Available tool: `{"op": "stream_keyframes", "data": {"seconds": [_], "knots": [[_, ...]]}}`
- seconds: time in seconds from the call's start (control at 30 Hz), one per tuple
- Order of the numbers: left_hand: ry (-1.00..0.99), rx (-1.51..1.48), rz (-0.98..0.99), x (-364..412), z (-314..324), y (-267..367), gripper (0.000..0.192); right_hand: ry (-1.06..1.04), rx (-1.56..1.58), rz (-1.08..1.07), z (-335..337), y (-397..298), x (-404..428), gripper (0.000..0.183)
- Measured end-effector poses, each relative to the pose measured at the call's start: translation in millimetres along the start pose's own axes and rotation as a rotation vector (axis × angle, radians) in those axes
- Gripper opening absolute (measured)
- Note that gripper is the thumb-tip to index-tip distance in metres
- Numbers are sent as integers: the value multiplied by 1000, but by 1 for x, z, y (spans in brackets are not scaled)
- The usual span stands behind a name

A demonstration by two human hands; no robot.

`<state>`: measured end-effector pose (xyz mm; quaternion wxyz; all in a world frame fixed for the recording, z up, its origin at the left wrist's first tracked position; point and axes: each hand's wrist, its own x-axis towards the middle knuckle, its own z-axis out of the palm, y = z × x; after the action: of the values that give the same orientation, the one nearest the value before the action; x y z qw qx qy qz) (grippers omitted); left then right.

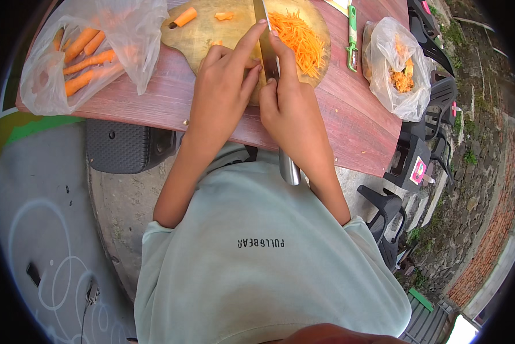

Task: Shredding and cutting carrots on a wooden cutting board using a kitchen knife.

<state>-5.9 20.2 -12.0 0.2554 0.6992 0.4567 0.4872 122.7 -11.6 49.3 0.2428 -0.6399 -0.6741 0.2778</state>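
Note:
My right hand [289, 107] is closed round a steel kitchen knife [269, 53], its metal handle sticking out below the wrist. My left hand [223, 86] is beside the blade, its index fingertip touching the blade's upper part; whether its other fingers hold anything is hidden. Both hands are over a round wooden cutting board [214, 36]. Right of the blade lies a heap of shredded carrot [300, 43]. On the board's left part are a carrot chunk [185, 17] and a smaller carrot piece [224, 16]. Another bit of carrot shows behind my left hand.
A clear plastic bag of whole carrots [81, 45] lies at the table's left. A green-handled peeler [352, 38] is right of the board, beside a plastic bag of carrot peelings [397, 71]. The reddish wooden table [360, 133] has its edge near my body; a black stool [120, 146] stands below.

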Motion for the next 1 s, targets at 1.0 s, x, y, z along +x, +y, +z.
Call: {"op": "stream_keyframes", "data": {"seconds": [1.0], "knots": [[16, -34, -42, 1, 0, 2, 74, -15, 3, 18, 2, -1, -2, 61]]}}
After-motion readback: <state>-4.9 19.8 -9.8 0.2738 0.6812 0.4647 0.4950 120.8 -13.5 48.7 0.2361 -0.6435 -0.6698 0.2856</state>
